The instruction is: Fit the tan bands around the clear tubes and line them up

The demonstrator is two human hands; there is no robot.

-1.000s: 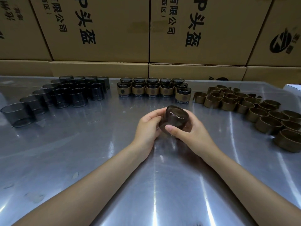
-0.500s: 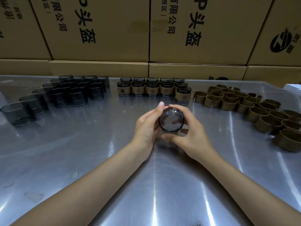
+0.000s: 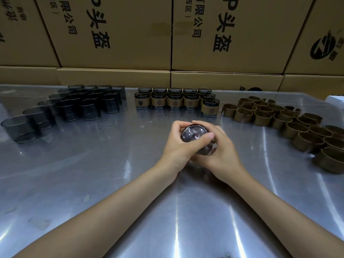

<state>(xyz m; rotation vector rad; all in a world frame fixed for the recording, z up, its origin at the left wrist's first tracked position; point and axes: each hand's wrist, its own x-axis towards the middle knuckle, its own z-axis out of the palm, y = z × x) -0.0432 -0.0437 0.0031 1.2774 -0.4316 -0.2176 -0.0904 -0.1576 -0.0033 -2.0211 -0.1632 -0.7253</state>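
Tube [image 3: 193,135], clear and smoky, is held over the middle of the steel bench [image 3: 111,183], its end toward the camera, the left hand [image 3: 178,148] and right hand [image 3: 221,149] both curled around it.

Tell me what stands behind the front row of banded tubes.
Behind the banded tubes a second row shows only its dark rims; whether those wear bands is hidden. Farther back stand cardboard boxes.
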